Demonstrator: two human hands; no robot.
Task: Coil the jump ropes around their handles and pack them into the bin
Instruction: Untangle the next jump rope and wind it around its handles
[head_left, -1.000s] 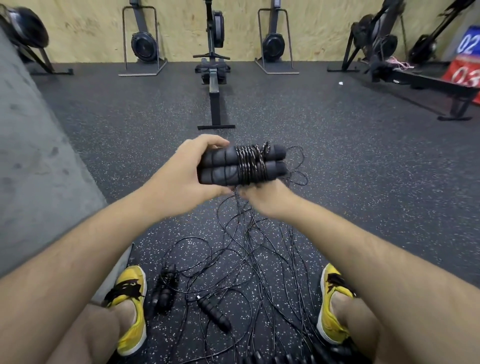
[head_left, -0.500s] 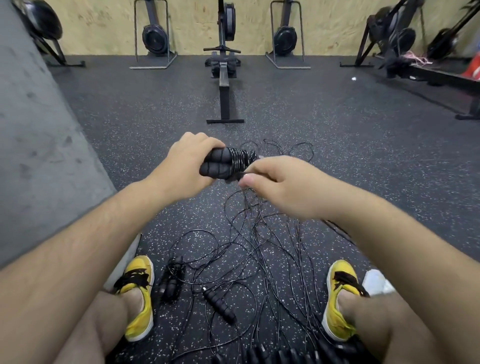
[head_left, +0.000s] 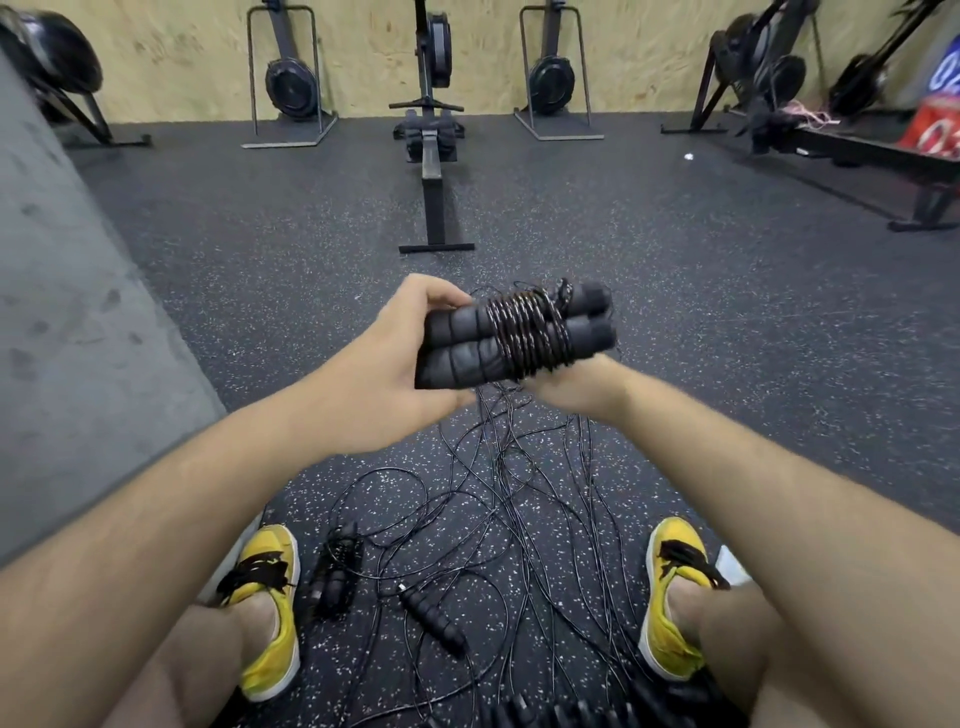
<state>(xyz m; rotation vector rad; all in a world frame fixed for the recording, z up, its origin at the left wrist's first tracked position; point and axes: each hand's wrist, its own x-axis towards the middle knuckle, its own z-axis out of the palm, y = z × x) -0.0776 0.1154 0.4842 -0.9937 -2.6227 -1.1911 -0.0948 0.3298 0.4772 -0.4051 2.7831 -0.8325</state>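
Floor: black speckled rubber floor (head_left: 727, 312).
Loose ropes: thin black cords (head_left: 519, 493) tangled on it, 6 o'clock of both hands.
Left hand: left hand (head_left: 384, 374) grips the cord-wrapped pair of black foam handles (head_left: 457, 348) at their 9 o'clock end, mid-air.
Right hand: right hand (head_left: 576, 387) tucked under at 5 o'clock, fingers hidden, so I cannot tell its grip.

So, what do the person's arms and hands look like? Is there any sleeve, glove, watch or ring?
Both arms are bare to the edge of the picture: no sleeve shows on the left forearm or the right forearm. The left hand and the right hand wear no gloves. No watch, bracelet or ring is visible, though the right hand's fingers are mostly hidden.
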